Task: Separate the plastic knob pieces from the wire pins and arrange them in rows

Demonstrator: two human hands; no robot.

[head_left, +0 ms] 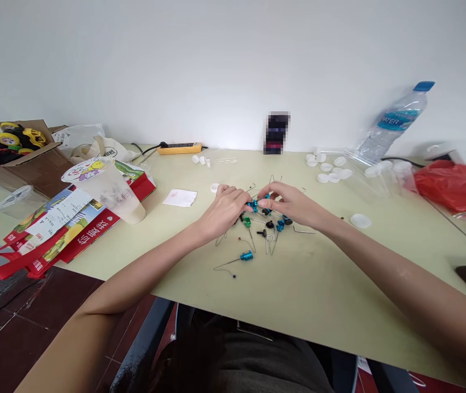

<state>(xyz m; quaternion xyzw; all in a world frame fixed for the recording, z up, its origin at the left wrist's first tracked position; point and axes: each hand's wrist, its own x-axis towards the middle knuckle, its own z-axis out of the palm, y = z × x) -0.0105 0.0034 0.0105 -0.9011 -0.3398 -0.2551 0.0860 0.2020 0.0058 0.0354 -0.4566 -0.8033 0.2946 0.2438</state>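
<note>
In the middle of the table, my left hand (228,208) is closed, its fingertips pinching a small shiny blue metal part (253,206). My right hand (289,203) meets it from the other side, thumb and curled fingers closed at the same part; fingers hide the exact grip. Under and around both hands lie similar pieces with thin bent wires: a green metal part (247,221), another blue part (280,225) and small black knobs (269,224). Nearer me, apart from the pile, rests a blue part with wire (246,255). A bent metal rod (304,230) lies to the right.
Left are a plastic drink cup (120,199), a red bag (89,237) and a box of toys (31,158). White paper (180,197) lies left of my hands. White caps (334,177), a tilted water bottle (396,123) and red plastic (456,188) are right. A power strip (180,148) sits behind.
</note>
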